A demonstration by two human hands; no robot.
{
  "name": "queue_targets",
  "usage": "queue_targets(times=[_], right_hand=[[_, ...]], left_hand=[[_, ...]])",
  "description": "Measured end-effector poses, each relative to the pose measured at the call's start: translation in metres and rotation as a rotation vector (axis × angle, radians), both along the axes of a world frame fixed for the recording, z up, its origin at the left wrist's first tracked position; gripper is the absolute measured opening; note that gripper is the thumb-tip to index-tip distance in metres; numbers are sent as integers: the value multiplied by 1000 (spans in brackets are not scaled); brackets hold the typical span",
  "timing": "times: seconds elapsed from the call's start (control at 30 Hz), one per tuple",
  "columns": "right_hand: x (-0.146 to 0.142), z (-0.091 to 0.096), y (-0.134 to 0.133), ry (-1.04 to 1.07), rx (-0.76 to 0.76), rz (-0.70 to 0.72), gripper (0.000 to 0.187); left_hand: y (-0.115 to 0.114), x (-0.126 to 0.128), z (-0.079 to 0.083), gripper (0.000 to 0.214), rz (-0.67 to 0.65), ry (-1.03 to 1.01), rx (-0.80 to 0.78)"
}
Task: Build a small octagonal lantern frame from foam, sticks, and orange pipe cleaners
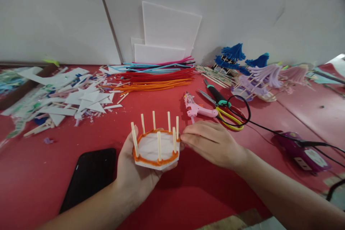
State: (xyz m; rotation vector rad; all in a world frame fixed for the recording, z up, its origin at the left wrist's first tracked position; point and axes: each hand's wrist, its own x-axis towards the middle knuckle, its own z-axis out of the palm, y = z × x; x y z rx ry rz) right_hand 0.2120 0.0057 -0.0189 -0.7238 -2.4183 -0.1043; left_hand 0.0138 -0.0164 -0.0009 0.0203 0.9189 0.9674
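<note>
Left hand (135, 176) is cradling a fuzzy-edged polygonal base (150, 147), underside hidden
Right hand (214, 144) is curling alongside — grip unclear.

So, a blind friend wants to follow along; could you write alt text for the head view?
A person's left hand holds an orange-trimmed white base with short pale sticks standing around its rim, the right hand at its edge. Beyond, on a red table, lie a pink glue gun, scissors and colorful pipe cleaners.

Head camera looks forward and down, table (97, 129) near.
</note>
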Motion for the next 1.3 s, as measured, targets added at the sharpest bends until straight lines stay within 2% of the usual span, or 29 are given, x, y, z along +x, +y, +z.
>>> queue_targets(times=[0.07, 0.13, 0.23, 0.33, 0.4, 0.47, 0.6, 0.67, 0.7, 0.77, 0.87, 0.93, 1.0, 1.07, 1.13, 1.3], right_hand=[[-2, 1, -1, -1, 5, -9, 16], [-4, 0, -2, 46, -66, -15, 17], [-10, -2, -5, 197, -284, -3, 12], [-17, -1, -7, 367, -526, -53, 9], [-20, 2, -7, 471, -734, -108, 10], [-21, 4, -6, 584, -957, -114, 11], [-19, 5, 0, 749, -1338, -139, 10], [-16, 4, 3, 776, -1407, -205, 12], [-14, 3, 4, 776, -1381, -221, 13], [-11, 1, 7, 746, -1226, -216, 13], [-6, 0, 9, 622, -794, -193, 8], [-2, 2, 9, 533, -494, -175, 6], [1, 4, 7, 473, -281, -150, 7], [3, 6, 5, 422, -162, -128, 9], [5, 8, 1, 359, -90, -85, 11], [3, 12, -9, 255, -5, 14, 9]], left_hand=[[-2, 3, 3, 47, 68, 21, -5], [-4, 5, 6, 47, 106, 18, 18], [-7, 4, 8, 44, 118, 35, 103], [-11, 1, 3, 35, 142, 55, 181], [-14, -1, -3, 28, 105, 42, 264], [-16, -1, -7, 32, 46, 47, 331], [-14, 3, -5, 37, -100, 42, 247], [-11, 6, 0, 43, -140, 36, 226], [-10, 6, 2, 46, -167, 38, 217], [-7, 6, 6, 56, -257, 38, 183], [-2, 1, 8, 64, -427, -30, 137], [4, -5, 10, 59, -540, -103, 141], [12, -13, 12, 50, -649, -149, 151], [21, -21, 15, 45, -764, -162, 118], [29, -28, 18, 46, -805, -133, 102], [35, -38, 21, 54, -932, 14, 121]])
